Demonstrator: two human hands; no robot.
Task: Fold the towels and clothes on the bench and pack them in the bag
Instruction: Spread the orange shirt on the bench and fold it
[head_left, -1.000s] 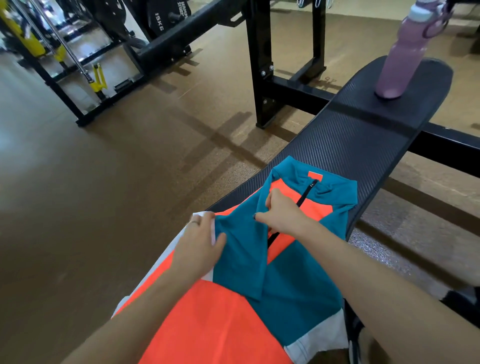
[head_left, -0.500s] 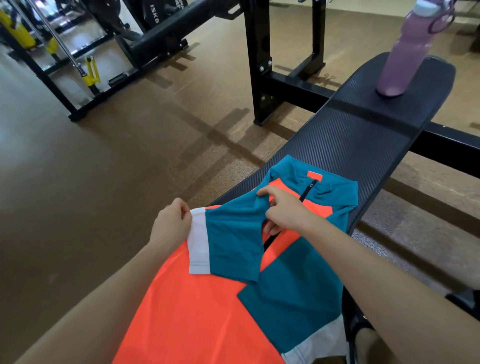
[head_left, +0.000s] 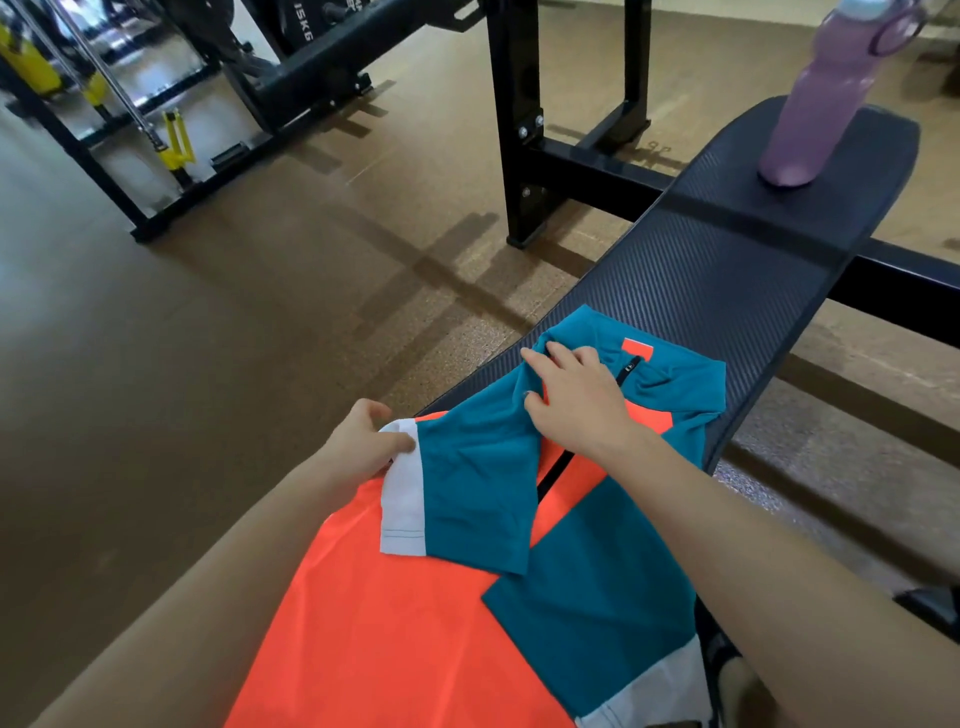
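Note:
A teal, orange and white sports shirt (head_left: 597, 597) lies on the near end of the black bench (head_left: 727, 270), collar pointing away from me. Its left sleeve (head_left: 467, 488) is folded in across the chest. My left hand (head_left: 358, 447) pinches the white cuff of that sleeve at the shirt's left edge. My right hand (head_left: 576, 400) lies on the shoulder next to the collar and zip, fingers spread and pressing the fabric down. No bag is in view.
A purple water bottle (head_left: 815, 98) stands on the far end of the bench. A black rack upright (head_left: 514, 119) and crossbar stand left of the bench. A weight rack with yellow parts (head_left: 171, 140) is at the far left. Brown floor lies to the left.
My right hand moved up from the sleeve's base to the shoulder by the collar. My left hand drew the white cuff outward to the left and keeps its pinch on it.

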